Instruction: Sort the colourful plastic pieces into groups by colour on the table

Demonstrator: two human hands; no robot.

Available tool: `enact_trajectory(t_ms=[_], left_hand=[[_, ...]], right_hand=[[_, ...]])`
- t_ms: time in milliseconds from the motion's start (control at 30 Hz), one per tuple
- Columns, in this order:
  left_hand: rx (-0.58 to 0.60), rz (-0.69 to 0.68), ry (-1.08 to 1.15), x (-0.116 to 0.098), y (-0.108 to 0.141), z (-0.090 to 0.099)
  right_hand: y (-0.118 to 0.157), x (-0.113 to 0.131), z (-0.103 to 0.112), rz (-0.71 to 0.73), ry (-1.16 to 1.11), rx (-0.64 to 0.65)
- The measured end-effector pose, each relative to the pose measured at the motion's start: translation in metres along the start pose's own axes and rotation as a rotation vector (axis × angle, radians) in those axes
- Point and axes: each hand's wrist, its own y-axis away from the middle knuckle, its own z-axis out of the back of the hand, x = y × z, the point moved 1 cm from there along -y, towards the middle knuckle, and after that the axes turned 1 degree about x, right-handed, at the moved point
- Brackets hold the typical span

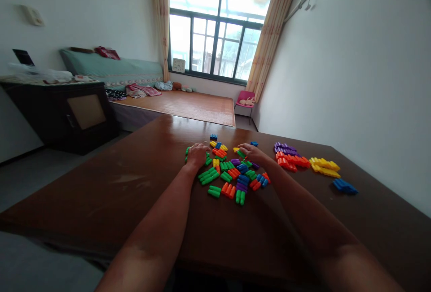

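Note:
Many small ribbed plastic toy blocks lie in a loose pile on the brown table (134,184). At the pile's left edge my left hand (198,154) rests low over green blocks, fingers stretched to the right and partly hidden. My right hand (251,151) is at the far right of the pile, its fingers closed at a green block (241,154). A yellow block (236,149) lies just beside those fingertips. Closer to me are green blocks (209,176), orange blocks (228,190) and a purple block (241,187).
Sorted by colour on the right stand purple blocks (285,149), orange blocks (292,161), yellow blocks (325,167) and blue blocks (345,186). A dark cabinet (57,112) is at left. Beyond the table are a bed (195,106) and a pink chair (245,97).

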Motion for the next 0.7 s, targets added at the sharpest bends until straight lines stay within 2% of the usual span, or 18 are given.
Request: enact_trajectory(t_ms=[67,167,300,367,467,533,600,700], left_hand=[[-0.012,-0.020,0.004,0.001,0.000,-0.001],[-0.018,-0.007,0.010,0.003,0.000,-0.001],[-0.004,-0.013,-0.009,0.006,-0.001,-0.003],[-0.002,-0.029,-0.013,0.007,-0.002,-0.004],[-0.008,-0.036,-0.006,0.009,-0.003,-0.006],[-0.014,-0.032,0.002,0.010,-0.005,-0.007],[-0.024,-0.036,0.011,0.012,-0.006,-0.008],[-0.018,-0.042,0.015,0.015,-0.007,-0.009]], right_hand=[[0.002,-0.002,0.009,0.044,-0.040,0.045],[0.006,-0.008,0.024,0.072,0.124,0.016],[0.016,-0.017,0.027,-0.020,0.441,0.266],[0.023,-0.017,0.021,0.023,0.523,0.281],[0.035,-0.014,0.016,0.194,0.522,0.117],[0.045,-0.017,0.022,0.235,0.442,-0.007],[0.060,-0.030,0.040,0.179,0.343,-0.117],[0.094,-0.071,0.087,0.006,0.287,-0.325]])
